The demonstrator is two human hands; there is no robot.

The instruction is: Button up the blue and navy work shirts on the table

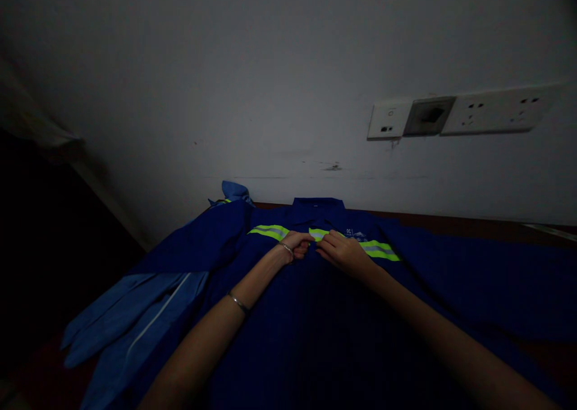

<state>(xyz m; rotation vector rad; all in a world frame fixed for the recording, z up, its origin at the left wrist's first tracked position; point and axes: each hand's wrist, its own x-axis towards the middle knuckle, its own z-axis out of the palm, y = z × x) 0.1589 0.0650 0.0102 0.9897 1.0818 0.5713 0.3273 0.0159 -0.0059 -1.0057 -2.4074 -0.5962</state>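
Observation:
A dark blue work jacket (270,314) lies spread out with its collar toward the wall and its sleeves out to both sides. A yellow-green and grey reflective strip (381,249) crosses its chest. My left hand (297,243) is closed at the front opening, fingers pinching the jacket's edge by the strip. Close beside it, my right hand (340,250) also pinches the jacket front, just below the strip. The fingertips of both hands nearly meet. Whatever small fastening may lie between them is too dark and small to make out.
Lighter blue garments (148,314) with a white stripe lie under the jacket's left sleeve. Behind the collar rises a white wall (270,97) bearing sockets (491,112) and a switch plate (390,120). A dark reddish surface (451,222) shows along the wall.

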